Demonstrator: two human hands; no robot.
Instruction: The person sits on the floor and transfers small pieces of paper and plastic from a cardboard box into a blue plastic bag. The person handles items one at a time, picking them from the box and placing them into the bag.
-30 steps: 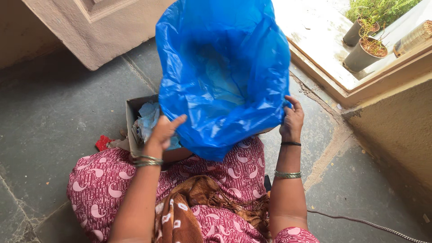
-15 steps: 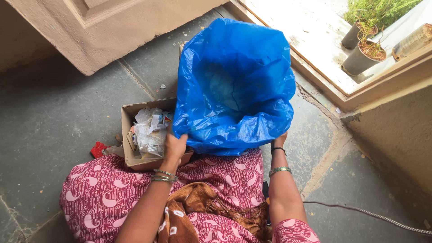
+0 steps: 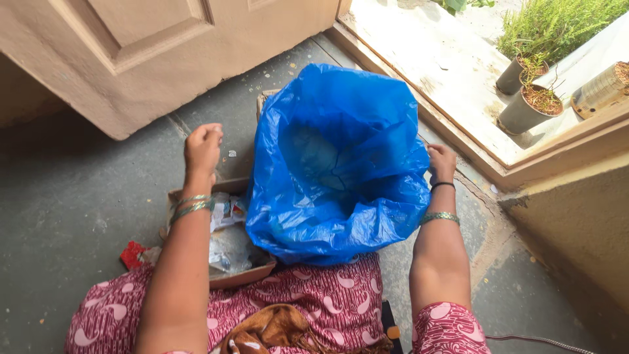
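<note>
I am opening the blue bin bag point(image 3: 341, 164): right hand point(image 3: 441, 162) grips its rim, left hand point(image 3: 202, 147) hangs loosely closed, empty, above the cardboard box point(image 3: 244, 275). Next: left hand takes the opposite rim.

Blue plastic bag point(image 3: 337, 164) stands open on the grey stone floor point(image 3: 78, 190), mouth toward the camera. Right hand point(image 3: 441, 162) grips the bag's rim at its right edge. Left hand point(image 3: 202, 149) is raised, fingers closed, apart from the bag, above a cardboard box point(image 3: 244, 275) of paper scraps. 2 potted plants point(image 3: 524, 98) stand outside the doorway; a door point(image 3: 164, 46) is at upper left.
</note>
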